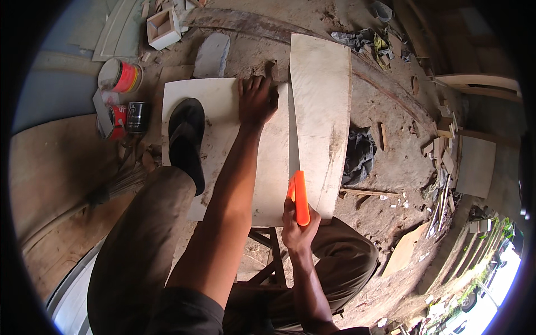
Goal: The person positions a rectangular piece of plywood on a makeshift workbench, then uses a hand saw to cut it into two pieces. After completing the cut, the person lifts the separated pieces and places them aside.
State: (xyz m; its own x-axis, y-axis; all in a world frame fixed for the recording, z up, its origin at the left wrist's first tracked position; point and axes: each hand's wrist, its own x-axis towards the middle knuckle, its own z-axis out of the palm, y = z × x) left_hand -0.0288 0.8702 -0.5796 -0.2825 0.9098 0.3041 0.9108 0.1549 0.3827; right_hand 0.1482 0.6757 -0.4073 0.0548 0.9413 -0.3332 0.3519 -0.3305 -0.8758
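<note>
The orange-handled saw (302,201) points its grey blade toward the far side, along the line between the pale board (229,145) and the longer panel (321,111) to its right. At the near end, the right hand (300,229) grasps the handle, fingers wrapped around it. The left hand (258,100) rests at the board's far edge, fingers bent; whether they grip it I cannot tell. On the board's left side rests 1 dark-shod foot (186,125). Farther left stand 3 containers (138,117); right of the panel lies crumpled black plastic (360,156).
</note>
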